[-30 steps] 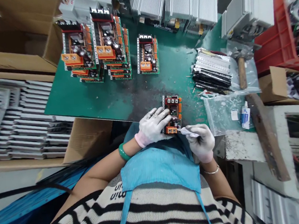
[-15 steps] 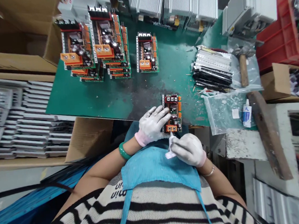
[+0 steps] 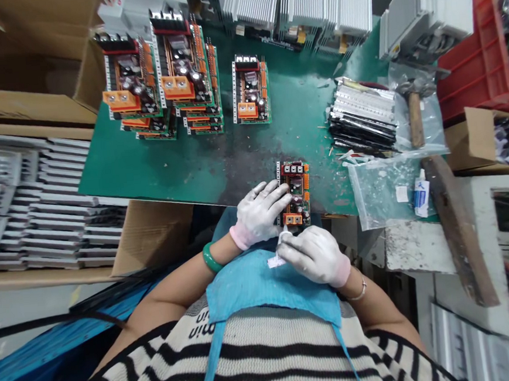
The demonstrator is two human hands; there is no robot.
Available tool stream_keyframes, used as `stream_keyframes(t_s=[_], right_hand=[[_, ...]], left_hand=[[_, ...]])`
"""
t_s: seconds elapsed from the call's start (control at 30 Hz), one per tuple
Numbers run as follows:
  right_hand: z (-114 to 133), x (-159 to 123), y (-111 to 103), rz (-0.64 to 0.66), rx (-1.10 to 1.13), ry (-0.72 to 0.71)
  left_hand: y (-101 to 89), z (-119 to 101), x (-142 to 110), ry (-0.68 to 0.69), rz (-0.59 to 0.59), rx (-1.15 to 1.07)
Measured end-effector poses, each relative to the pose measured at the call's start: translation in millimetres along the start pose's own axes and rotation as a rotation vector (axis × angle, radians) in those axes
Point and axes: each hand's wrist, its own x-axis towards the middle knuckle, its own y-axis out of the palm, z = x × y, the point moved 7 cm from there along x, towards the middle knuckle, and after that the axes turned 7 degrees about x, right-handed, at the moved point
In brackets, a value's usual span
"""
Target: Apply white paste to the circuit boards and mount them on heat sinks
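A green circuit board point(image 3: 297, 200) with orange terminal blocks lies at the near edge of the table, partly overhanging it. My left hand point(image 3: 262, 210), in a white glove, holds the board by its left side, with the fingertips on top and the thumb low near its corner. Pinched in my gloved right hand point(image 3: 315, 256) is a small white tube point(image 3: 276, 261). Its nozzle points up at the lower left corner of the board, just below the orange terminal block. The fingers cover most of the tube.
Stacked circuit boards point(image 3: 183, 73) and one single board point(image 3: 250, 91) stand farther back. Finned heatsinks point(image 3: 303, 1) line the far edge. To the right are metal strips point(image 3: 361, 117), a hammer point(image 3: 415, 119), another tube point(image 3: 421, 194) on a plastic bag, and a red crate point(image 3: 470, 79).
My right hand has moved slightly left with the tube, so the nozzle has gone from below the terminal block's middle to the board's lower left corner. My left hand stays in place.
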Motion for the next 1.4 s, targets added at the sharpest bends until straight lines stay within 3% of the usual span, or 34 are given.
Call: stream_keyframes(t_s=[0.07, 0.17, 0.3, 0.37, 0.5, 0.63, 0.73, 0.83, 0.93, 1.13, 1.4], right_hand=[[-3, -6, -8, -0.024, -0.001, 0.031], [-18, -27, -22, -0.12, 0.051, 0.195], [-47, -82, -49, -0.542, 0.14, 0.58], [-55, -105, -57, -0.673, 0.028, 0.746], [-62, -112, -66, -0.802, -0.208, 0.901], [-82, -108, -57, -1.031, 0.121, 0.982], [-95, -98, -45, -0.915, 0.255, 0.955], [-99, -90, -38, -0.704, 0.209, 0.91], [-101, -85, -35, -0.617, 0.12, 0.894], [-118, -92, -25, -0.677, 0.128, 1.091], [-130, -94, -28, -0.84, 0.266, 1.129]], left_hand=[[-1.0, -1, 1, 0.007, -0.015, -0.002], [-1.7, -1, 2, 0.01, -0.028, -0.008], [-1.8, -1, 3, 0.005, -0.03, -0.001], [-3.7, -1, 4, 0.009, -0.041, -0.001], [-8.5, -1, 5, 0.026, -0.048, -0.025], [-10.1, -3, 5, 0.055, -0.054, -0.076], [-7.9, -7, 5, 0.095, -0.047, -0.104], [-5.8, -12, 6, 0.132, -0.028, -0.115], [-6.3, -14, 8, 0.155, -0.032, -0.105], [-6.7, -17, 8, 0.168, -0.029, -0.08], [-0.5, -10, 6, 0.068, 0.18, -0.071]])
